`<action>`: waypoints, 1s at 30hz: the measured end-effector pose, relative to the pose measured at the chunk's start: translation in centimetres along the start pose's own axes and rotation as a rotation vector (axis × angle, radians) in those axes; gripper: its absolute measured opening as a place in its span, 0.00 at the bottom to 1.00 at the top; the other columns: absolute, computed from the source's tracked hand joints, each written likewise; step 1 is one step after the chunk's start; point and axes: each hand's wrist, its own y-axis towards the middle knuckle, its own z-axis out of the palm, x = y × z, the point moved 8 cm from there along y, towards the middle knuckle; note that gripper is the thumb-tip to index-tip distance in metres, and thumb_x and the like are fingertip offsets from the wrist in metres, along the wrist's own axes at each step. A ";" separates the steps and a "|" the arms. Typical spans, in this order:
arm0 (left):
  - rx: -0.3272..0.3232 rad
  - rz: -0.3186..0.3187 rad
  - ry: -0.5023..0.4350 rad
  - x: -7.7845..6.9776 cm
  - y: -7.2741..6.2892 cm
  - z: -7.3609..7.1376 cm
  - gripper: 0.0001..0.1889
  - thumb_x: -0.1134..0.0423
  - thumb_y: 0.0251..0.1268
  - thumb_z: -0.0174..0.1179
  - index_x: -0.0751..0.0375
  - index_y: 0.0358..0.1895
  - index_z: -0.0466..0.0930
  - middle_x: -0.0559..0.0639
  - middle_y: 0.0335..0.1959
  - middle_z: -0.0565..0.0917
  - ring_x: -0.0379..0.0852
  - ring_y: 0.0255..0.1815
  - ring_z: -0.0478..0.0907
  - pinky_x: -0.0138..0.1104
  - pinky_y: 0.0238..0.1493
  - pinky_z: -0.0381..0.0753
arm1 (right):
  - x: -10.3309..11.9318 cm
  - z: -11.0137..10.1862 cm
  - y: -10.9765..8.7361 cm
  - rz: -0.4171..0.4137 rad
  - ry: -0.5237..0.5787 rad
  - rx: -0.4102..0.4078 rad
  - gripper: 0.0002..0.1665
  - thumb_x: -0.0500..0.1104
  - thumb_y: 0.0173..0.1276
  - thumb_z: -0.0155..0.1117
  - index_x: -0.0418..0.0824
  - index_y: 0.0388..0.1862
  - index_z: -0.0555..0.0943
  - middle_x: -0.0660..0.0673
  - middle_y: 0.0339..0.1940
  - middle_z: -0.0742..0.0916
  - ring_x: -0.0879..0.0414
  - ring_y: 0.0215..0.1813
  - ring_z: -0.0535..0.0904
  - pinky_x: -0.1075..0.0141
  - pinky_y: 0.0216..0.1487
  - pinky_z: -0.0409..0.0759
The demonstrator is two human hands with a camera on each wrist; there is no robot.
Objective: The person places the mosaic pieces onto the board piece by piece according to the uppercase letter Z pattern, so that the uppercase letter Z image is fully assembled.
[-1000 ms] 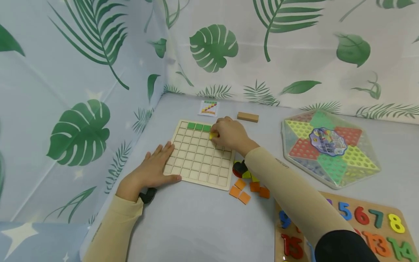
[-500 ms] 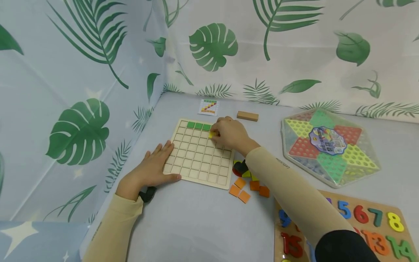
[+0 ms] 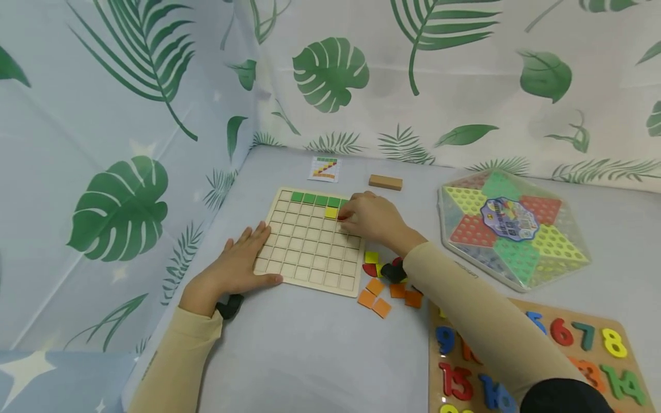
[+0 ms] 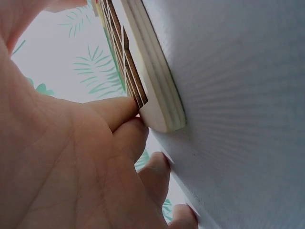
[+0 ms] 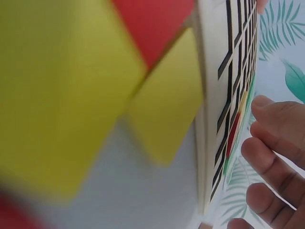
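Note:
A pale wooden grid board lies on the table with a row of green square tiles near its far edge. Just below that row sits a yellow square tile. My right hand is over the board's far right part, fingers loosely bent beside a red piece. That piece lies flat in a cell next to the yellow one, and the right wrist view shows fingertips apart from it. My left hand spreads along the board's left side, thumb by the near left corner.
Orange squares and loose yellow, red and black pieces lie right of the board. Behind it are a pattern card and a wooden block. A hexagonal game box and a number puzzle stand at right.
The yellow tile that my right fingers held now lies uncovered in its cell. My right hand has shifted slightly right, with a red piece by its fingertips. My left hand stays put.

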 end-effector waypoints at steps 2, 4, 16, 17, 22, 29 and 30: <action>0.001 -0.002 0.003 0.0 0.0 0.0 0.60 0.35 0.62 0.67 0.60 0.86 0.40 0.58 0.88 0.41 0.68 0.88 0.37 0.70 0.81 0.39 | -0.4 -0.2 -0.8 0.019 0.004 0.006 0.14 0.51 0.70 0.72 0.49 0.51 0.91 0.48 0.50 0.90 0.48 0.53 0.83 0.53 0.54 0.84; 0.000 -0.002 0.000 0.0 0.0 0.0 0.61 0.35 0.62 0.67 0.60 0.86 0.40 0.59 0.88 0.41 0.68 0.88 0.37 0.70 0.81 0.38 | -0.8 -0.4 -1.6 0.029 0.003 0.011 0.15 0.51 0.70 0.73 0.48 0.52 0.91 0.48 0.51 0.90 0.48 0.54 0.83 0.53 0.55 0.84; 0.006 0.000 0.002 -0.3 -0.1 0.0 0.61 0.35 0.62 0.67 0.61 0.86 0.40 0.59 0.88 0.41 0.68 0.88 0.36 0.71 0.81 0.37 | -2.3 -1.1 -7.0 -0.058 0.050 0.057 0.13 0.46 0.68 0.75 0.45 0.50 0.92 0.49 0.48 0.91 0.50 0.53 0.84 0.51 0.60 0.84; 0.007 0.000 0.000 -0.3 -0.1 0.0 0.61 0.35 0.62 0.67 0.61 0.86 0.40 0.59 0.88 0.41 0.68 0.88 0.36 0.71 0.81 0.37 | -2.5 -1.1 -7.5 -0.066 0.051 0.055 0.13 0.46 0.68 0.75 0.45 0.50 0.92 0.49 0.47 0.92 0.50 0.52 0.84 0.51 0.59 0.84; 0.011 -0.002 0.000 -0.5 -0.2 0.0 0.61 0.35 0.62 0.67 0.61 0.86 0.39 0.60 0.88 0.40 0.68 0.88 0.36 0.71 0.80 0.37 | -3.6 -1.3 -10.3 -0.053 0.068 0.057 0.12 0.45 0.68 0.75 0.46 0.49 0.92 0.51 0.46 0.91 0.51 0.52 0.84 0.50 0.58 0.85; 0.012 -0.007 0.005 -0.5 -0.2 0.1 0.61 0.35 0.63 0.66 0.61 0.86 0.39 0.59 0.88 0.40 0.68 0.88 0.35 0.71 0.81 0.37 | -4.5 -1.5 -13.6 -0.056 0.060 0.078 0.09 0.44 0.68 0.74 0.50 0.46 0.92 0.53 0.44 0.91 0.53 0.50 0.84 0.52 0.53 0.86; 0.013 -0.006 0.007 -0.5 -0.1 0.1 0.61 0.35 0.63 0.66 0.60 0.86 0.39 0.59 0.88 0.40 0.68 0.88 0.35 0.71 0.81 0.37 | -4.5 -1.6 -14.0 -0.064 0.055 0.078 0.09 0.44 0.67 0.74 0.50 0.45 0.92 0.53 0.44 0.90 0.53 0.50 0.84 0.52 0.53 0.86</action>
